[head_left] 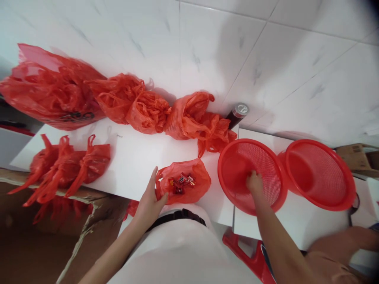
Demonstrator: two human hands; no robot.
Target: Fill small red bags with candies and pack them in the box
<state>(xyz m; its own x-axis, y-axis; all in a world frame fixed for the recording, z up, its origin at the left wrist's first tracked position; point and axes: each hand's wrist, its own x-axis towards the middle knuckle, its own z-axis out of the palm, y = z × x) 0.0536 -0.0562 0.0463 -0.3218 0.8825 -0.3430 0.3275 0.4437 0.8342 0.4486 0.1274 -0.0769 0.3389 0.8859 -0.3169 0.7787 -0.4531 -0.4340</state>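
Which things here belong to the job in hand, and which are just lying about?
Likely belong:
open red plastic bag, held by the left hand
small red wrapped packets inside it
round red perforated plastic basket, right hand inside

Probably just lying about:
dark cylindrical can
brown cardboard box

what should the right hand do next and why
Probably lift the right hand out of the nearer red basket toward the open bag: the left hand holds that bag's rim and small wrapped packets lie inside, though whether the right hand grips anything is unclear.
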